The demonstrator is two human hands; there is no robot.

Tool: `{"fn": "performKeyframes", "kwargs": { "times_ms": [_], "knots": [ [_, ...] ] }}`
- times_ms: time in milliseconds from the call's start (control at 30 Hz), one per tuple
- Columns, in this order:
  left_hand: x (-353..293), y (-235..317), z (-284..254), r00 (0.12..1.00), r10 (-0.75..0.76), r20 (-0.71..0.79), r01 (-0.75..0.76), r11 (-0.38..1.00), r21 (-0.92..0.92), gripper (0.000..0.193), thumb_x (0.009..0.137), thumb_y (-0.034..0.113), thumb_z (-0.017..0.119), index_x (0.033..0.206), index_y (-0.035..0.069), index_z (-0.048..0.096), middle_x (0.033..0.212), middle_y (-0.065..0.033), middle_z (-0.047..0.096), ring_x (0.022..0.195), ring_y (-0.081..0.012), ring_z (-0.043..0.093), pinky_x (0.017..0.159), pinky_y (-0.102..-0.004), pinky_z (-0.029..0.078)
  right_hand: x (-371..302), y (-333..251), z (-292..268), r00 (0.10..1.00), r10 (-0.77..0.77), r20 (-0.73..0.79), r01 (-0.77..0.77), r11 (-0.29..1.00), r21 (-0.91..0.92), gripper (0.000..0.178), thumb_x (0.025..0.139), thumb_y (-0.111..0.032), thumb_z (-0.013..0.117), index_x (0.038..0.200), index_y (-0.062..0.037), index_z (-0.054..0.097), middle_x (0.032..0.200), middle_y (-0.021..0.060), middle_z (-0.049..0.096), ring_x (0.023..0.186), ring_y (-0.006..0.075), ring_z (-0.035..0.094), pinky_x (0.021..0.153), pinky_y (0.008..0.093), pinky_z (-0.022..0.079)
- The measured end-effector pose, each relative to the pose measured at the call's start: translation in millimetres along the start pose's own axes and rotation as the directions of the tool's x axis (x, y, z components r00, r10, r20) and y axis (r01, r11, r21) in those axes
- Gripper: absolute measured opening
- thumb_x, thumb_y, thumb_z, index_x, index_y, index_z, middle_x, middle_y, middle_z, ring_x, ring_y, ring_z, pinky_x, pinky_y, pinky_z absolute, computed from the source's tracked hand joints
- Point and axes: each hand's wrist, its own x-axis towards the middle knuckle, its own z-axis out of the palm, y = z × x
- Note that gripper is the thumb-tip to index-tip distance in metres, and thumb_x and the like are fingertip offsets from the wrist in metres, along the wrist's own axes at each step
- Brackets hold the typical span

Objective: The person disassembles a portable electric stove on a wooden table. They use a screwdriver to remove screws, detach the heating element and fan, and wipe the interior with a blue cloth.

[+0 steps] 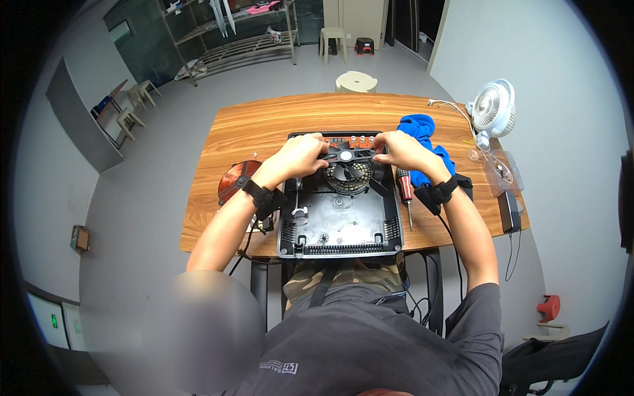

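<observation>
Holding one fan (345,156): two hands (302,156) (404,152)

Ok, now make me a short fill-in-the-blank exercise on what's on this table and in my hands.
1. The left hand and the right hand hold opposite ends of the black fan, whose round centre is ____.
2. The round copper-coloured coil lies on the person's ____ side of the open black housing.
3. The tip of the screwdriver points ____ the person.
4. The crumpled cloth near the screwdriver is coloured ____.

Missing words: white; left; toward; blue.
</observation>
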Motion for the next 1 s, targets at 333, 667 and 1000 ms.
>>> {"fn": "performKeyframes", "kwargs": {
  "times_ms": [333, 667, 1000],
  "knots": [
    [-16.6, 12.8, -51.2, 0.999, -0.008, -0.049, 0.009, 1.000, 0.022, 0.033, 0.083, 0.021, 0.079, 0.108, 0.000, 0.072, 0.099, -0.0167, 0.064, 0.095, -0.0368, 0.065, 0.082, -0.0452, 0.052, -2.0, -31.2, -24.0, 0.994, -0.087, -0.070, 0.090, 0.995, 0.038, 0.032, 0.086, -0.023, 0.078, 0.107, 0.0003, 0.071, 0.096, 0.0162, 0.074, 0.092, 0.0315, 0.071, 0.082, 0.0400, 0.055],
    [-2.8, 18.6, -89.8, 0.975, 0.074, -0.211, -0.073, 0.997, 0.013, 0.030, 0.086, 0.017, 0.077, 0.108, -0.003, 0.071, 0.095, -0.0187, 0.060, 0.089, -0.0365, 0.063, 0.079, -0.0443, 0.050, 1.2, -49.3, -90.2, 0.971, -0.124, -0.205, 0.126, 0.992, -0.001, 0.029, 0.090, -0.018, 0.076, 0.113, -0.0008, 0.069, 0.096, 0.0086, 0.073, 0.075, 0.0164, 0.062, 0.068, 0.0312, 0.052],
    [4.2, -3.3, -123.6, 0.973, 0.117, -0.198, -0.098, 0.990, 0.103, 0.029, 0.088, 0.016, 0.076, 0.111, 0.000, 0.071, 0.098, -0.0161, 0.063, 0.086, -0.0323, 0.066, 0.078, -0.0415, 0.053, 22.5, -69.0, -107.4, 0.965, -0.159, -0.209, 0.144, 0.986, -0.084, 0.031, 0.091, -0.022, 0.075, 0.111, 0.0003, 0.070, 0.095, 0.0111, 0.074, 0.076, 0.0208, 0.066, 0.072, 0.0346, 0.054]
  ]
}}
